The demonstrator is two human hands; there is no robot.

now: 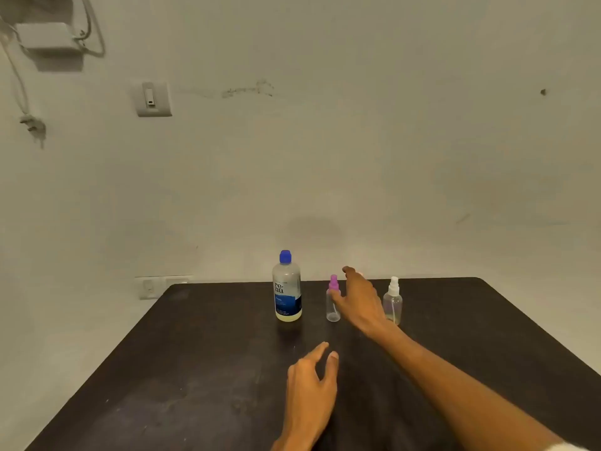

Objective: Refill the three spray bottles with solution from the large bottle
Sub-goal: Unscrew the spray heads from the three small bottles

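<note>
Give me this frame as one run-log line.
right hand: open, reaching between pink-topped clear spray bottle and white-topped clear spray bottle | left hand: open, empty | blue-capped large bottle: upright, capped

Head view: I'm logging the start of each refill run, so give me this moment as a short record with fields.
surface: dark table
large bottle: upright, blue cap on, a little yellowish liquid at the bottom
purple-capped spray bottle: upright, looks nearly empty
white-capped spray bottle: upright, a little liquid
third spray bottle: not visible, possibly behind the right hand
right hand: reaching between the spray bottles, grip open
left hand: over the table, holding nothing
</note>
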